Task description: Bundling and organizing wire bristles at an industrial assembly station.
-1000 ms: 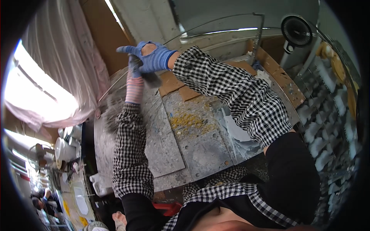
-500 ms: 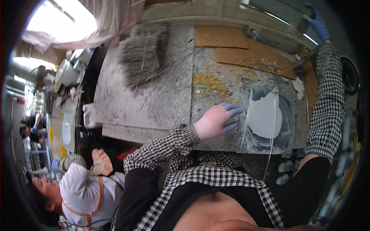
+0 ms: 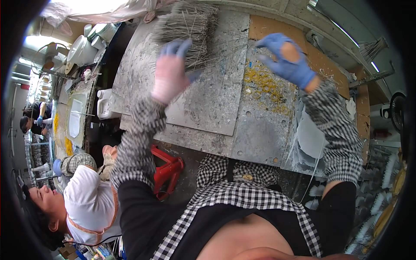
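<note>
My left hand [image 3: 170, 73], in a pale pink glove with blue fingers, hovers at the near edge of a thick bundle of thin grey wires [image 3: 184, 32]. Its fingers point away from me and the thumb stands apart; motion blurs them slightly. My right hand [image 3: 288, 60], in a blue glove with a bare patch on its back, is above the far middle of the worktable. Thumb and fingers are spread, and I see nothing held in them. Beneath my right forearm, white paste [image 3: 310, 135] lies spread on a smeared flat plate [image 3: 299, 161], partly hidden by the sleeve.
Yellow rings [image 3: 268, 91] lie on the stained board [image 3: 225, 86]. Cardboard [image 3: 329, 71] covers the far right. A wire bundle [image 3: 372, 48] rests on a rack there. A red stool [image 3: 167, 171] and a co-worker [image 3: 89, 195] are at left; a white jug [image 3: 105, 104] stands beside the table.
My right hand has come back from the far right rack to over the table. My left hand has moved from beside the paste, left and away, to the wire bundle. The view has shifted.
</note>
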Available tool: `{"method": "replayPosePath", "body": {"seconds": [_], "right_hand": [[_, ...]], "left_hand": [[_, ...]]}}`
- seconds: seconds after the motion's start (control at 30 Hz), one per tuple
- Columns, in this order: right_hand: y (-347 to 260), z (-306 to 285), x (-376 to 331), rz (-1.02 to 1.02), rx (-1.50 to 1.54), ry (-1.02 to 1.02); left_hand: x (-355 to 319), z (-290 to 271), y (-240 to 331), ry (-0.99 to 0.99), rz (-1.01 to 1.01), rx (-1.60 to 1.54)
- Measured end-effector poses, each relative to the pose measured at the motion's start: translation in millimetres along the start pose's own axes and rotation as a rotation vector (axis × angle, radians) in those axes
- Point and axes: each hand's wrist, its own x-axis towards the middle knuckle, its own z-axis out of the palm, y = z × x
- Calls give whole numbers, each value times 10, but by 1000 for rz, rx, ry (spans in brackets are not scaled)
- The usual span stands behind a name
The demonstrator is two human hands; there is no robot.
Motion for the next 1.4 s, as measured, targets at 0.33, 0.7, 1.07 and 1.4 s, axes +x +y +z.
{"method": "replayPosePath", "body": {"seconds": [0.33,0.7,1.07,1.4], "right_hand": [[-201,1025,856,291,333,-128],[-1895,1480,622,-52,461,-248],[-2394,2274,752,-97,69,-628],[-1113,2055,22,-58,-31,-337]], "left_hand": [[1546,244,-528,-405,16,593],[1554,49,-745,-589,266,587],[1232,168,-556,-537,297,666],[639,360,-104,-529,110,797]]}}
